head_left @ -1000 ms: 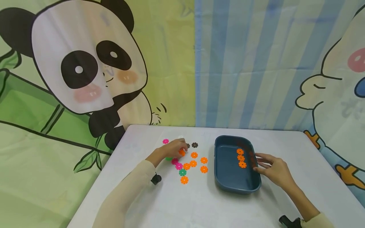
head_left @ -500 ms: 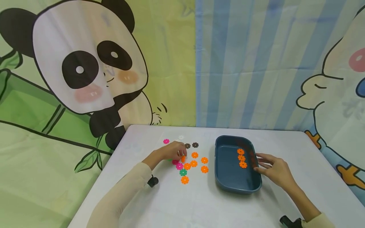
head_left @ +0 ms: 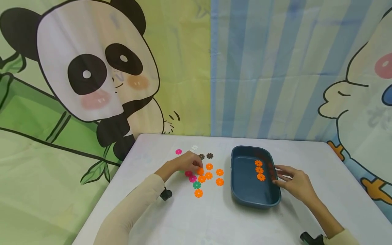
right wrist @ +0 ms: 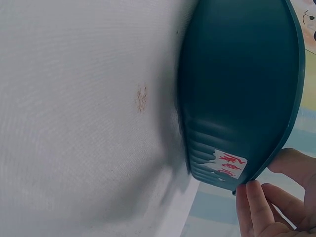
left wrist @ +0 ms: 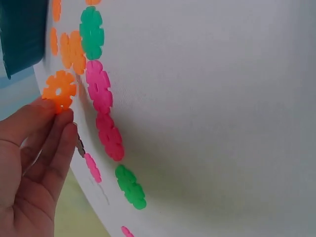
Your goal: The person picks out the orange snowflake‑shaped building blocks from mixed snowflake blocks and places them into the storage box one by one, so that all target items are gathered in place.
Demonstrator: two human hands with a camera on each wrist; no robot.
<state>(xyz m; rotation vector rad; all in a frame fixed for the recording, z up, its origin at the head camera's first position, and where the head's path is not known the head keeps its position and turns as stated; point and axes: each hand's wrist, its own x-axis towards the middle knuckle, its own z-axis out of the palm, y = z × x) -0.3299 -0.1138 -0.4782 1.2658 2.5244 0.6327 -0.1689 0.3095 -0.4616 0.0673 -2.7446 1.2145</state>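
My left hand pinches an orange snowflake disc between thumb and fingertips, held up off the table in the left wrist view. Below it lie more orange discs, pink discs and a green disc. At the right, a dark blue plastic basin holds three orange discs in a column. My right hand grips the basin's right rim, thumb on the inner side and fingers outside, as the right wrist view also shows.
Two dark brown discs, a white disc and a pink disc lie toward the back of the white table. A torn label is stuck on the basin's outer wall. A printed curtain hangs behind the table.
The left hand has drawn back slightly toward the front with the orange disc, which has turned in its fingers from edge-on to facing up. The right hand and basin stay put.
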